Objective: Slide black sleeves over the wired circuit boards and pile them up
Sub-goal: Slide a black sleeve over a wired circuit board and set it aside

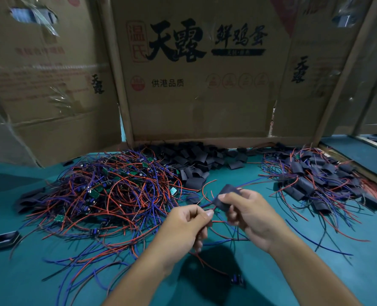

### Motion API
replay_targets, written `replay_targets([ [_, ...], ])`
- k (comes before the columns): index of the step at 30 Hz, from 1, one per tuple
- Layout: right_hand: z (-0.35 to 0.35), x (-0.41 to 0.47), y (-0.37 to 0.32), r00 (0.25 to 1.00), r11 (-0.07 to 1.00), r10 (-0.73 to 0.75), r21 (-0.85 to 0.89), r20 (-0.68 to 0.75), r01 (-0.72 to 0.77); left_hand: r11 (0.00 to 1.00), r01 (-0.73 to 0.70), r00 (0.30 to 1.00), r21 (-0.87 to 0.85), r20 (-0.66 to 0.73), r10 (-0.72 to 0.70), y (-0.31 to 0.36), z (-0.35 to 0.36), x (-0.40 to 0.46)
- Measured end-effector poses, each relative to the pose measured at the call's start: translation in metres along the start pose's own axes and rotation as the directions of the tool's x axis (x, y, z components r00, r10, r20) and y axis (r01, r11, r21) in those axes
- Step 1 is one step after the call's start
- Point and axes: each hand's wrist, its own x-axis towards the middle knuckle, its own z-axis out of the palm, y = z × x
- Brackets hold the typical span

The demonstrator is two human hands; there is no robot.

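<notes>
Pinching a black sleeve (226,198) in our right hand (252,214), our left hand (188,226) pinches its wires (207,205); cardboard (196,69) at 12 o'clock reads "天露 鲜鸡蛋".

light: dim, bluish | shadow: dark patch on table (50,283) at 6 o'clock | glare: tape (60,100) at 9 o'clock | edges: bowed, soft | hands: slightly blurred

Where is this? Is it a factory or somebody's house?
Probably a small hand-assembly workbench, not a big factory. A teal table holds a tangle of wired circuit boards, loose black sleeves and a finished pile, screened by an old egg carton.
</notes>
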Motion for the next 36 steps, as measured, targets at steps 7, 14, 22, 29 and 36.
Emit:
replay_targets([
  [7, -0.084, 0.041, -0.048, 0.982, 0.997, 0.076, -0.007, -0.171, -0.079, 0.996, 0.067, 0.992, -0.053, 0.112, -0.061, -0.002, 0.007, -0.001],
  [14, -0.159, 0.077, -0.100, 0.929, 0.637, -0.022, -0.721, -0.369, -0.271, 0.524, -0.240, 0.964, 0.817, 0.138, 0.227, -0.011, -0.002, 0.001],
  [22, -0.012, 0.092, -0.028, 0.979, 0.166, -0.195, -0.983, 0.051, 0.084, 0.363, -0.067, 0.941, 0.929, -0.062, 0.333, -0.025, -0.021, 0.018],
  [29, 0.062, 0.111, 0.019, 1.000, 0.086, 0.020, -0.996, 0.021, 0.019, 0.365, -0.071, 0.921, 0.928, -0.080, 0.382, -0.030, -0.036, 0.018],
  [36, 0.053, 0.105, 0.014, 0.997, 0.156, -0.037, -0.986, -0.070, -0.063, 0.380, -0.092, 0.911, 0.920, -0.077, 0.406, -0.033, -0.031, 0.023],
])
